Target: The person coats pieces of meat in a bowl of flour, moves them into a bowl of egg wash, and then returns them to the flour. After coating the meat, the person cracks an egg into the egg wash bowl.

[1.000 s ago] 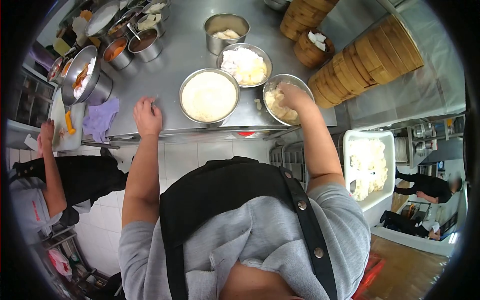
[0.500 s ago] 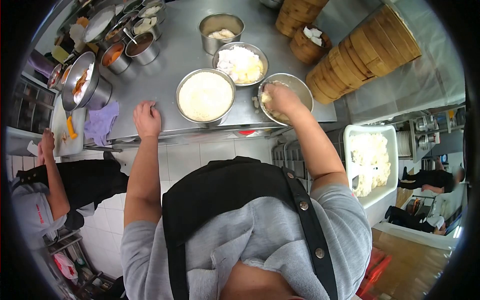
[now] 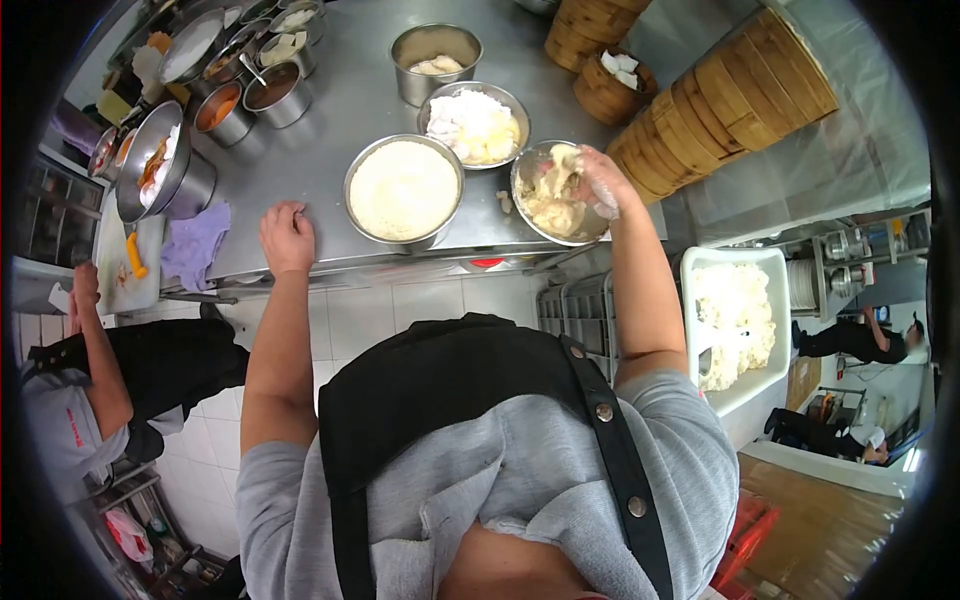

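Note:
My right hand (image 3: 602, 183) is at the right side of a steel bowl (image 3: 519, 205), its fingers closed on a soft, pale, sticky paste (image 3: 560, 175). Smears of the paste cling to the hand and line the bowl. My left hand (image 3: 287, 238) rests on the counter's front edge with curled fingers and nothing visible in it. Between the hands stands a round steel pan (image 3: 349, 205) of cream-coloured crumbs or grains. Behind it is a steel bowl (image 3: 526, 118) of white and yellowish lumps. Farther back, a deep steel pot (image 3: 402, 85) holds a pale lump.
Bamboo steamers (image 3: 715, 105) are stacked at the right. A white tub (image 3: 690, 300) of pale shredded food sits lower right. At the left are several ingredient pots (image 3: 280, 105), a purple cloth (image 3: 197, 245), and a board with a yellow-handled tool (image 3: 136, 256). A co-worker (image 3: 100, 400) stands there.
My right hand has moved from the bowl's left side to its right, lifting and turning so the paste shows. The view has shifted slightly; my left hand stays on the counter edge.

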